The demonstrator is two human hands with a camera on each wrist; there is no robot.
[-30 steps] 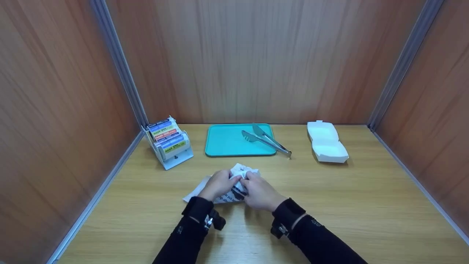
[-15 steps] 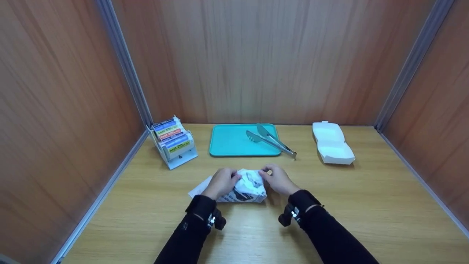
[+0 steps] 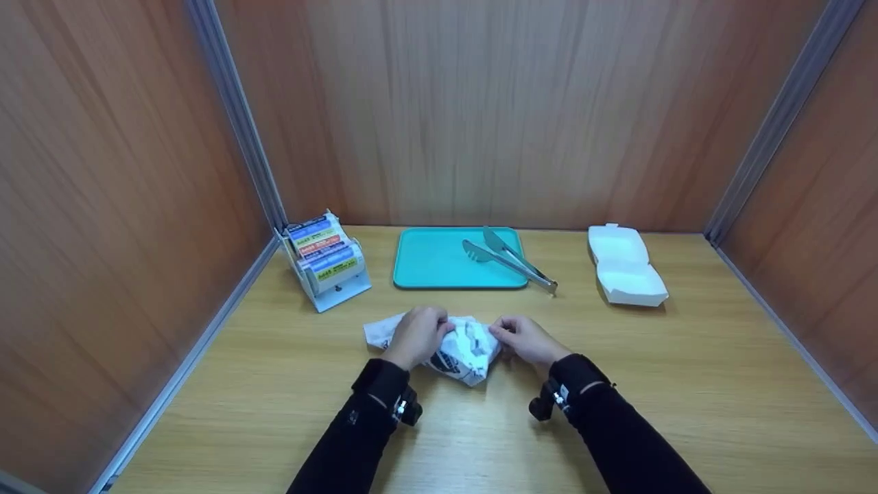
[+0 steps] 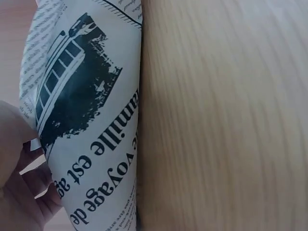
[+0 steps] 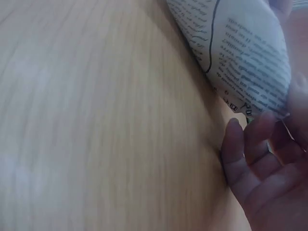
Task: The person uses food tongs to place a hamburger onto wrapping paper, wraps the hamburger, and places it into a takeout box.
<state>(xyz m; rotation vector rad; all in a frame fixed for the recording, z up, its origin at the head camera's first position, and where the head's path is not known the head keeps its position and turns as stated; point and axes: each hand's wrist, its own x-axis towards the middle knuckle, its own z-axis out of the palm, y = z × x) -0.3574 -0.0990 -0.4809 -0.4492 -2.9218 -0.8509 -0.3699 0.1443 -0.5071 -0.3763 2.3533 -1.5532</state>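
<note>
In the middle of the table lies a bundle of white printed wrapping paper [image 3: 472, 346], bunched on top, whatever is inside it hidden. My left hand [image 3: 417, 337] grips its left part, with a loose paper flap [image 3: 379, 331] sticking out beyond. At the right end, my right hand [image 3: 528, 339] pinches the paper's edge between thumb and fingers. Dark lettering and a vehicle picture show on the paper [image 4: 96, 110] in the left wrist view, fingers curled behind its edge. The right wrist view has fine print on the paper [image 5: 250, 53], fingertips at its tapered corner.
A teal tray [image 3: 432, 257] stands at the back with metal tongs [image 3: 511, 261] lying across its right side. Back left is a holder with colourful printed packets [image 3: 322, 250]. An opened white clamshell box [image 3: 627, 267] sits at the back right. Wooden panels [image 3: 521, 110] enclose the table.
My right hand has moved right, away from the left one, to the bundle's right end. The bundle has turned, its right end nearer me, and the left flap has swung away from me.
</note>
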